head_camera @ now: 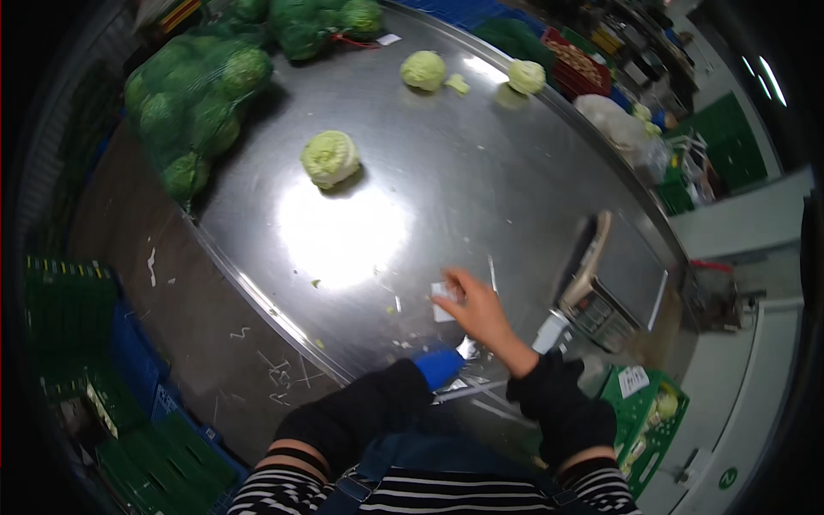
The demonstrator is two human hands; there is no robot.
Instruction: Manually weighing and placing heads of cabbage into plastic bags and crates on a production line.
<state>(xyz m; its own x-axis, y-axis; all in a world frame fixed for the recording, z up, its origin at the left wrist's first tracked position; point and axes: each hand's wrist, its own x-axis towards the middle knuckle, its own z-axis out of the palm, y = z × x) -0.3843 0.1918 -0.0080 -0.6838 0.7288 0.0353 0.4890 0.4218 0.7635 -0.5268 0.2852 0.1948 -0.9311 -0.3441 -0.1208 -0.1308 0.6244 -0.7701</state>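
My right hand [476,306] is bare and hovers over the near part of the steel table [450,193], thumb and index finger curved apart. By its fingertips is a small white label or paper [443,302]; whether the fingers touch it is unclear. My left hand [440,368], in a blue glove, is low over the near edge of the table beside crumpled clear film; its fingers are blurred and partly hidden. A trimmed cabbage head [329,159] sits at the left middle of the table. Two more, a cabbage [423,70] and another cabbage [526,76], stand near the far edge.
Green net sacks of cabbages [199,103] lie at the far left edge. A weighing scale [599,290] stands at the right. Green crates [650,418] with produce are lower right, and stacked green and blue crates [71,309] are at left. Leaf scraps and paper bits dot the table.
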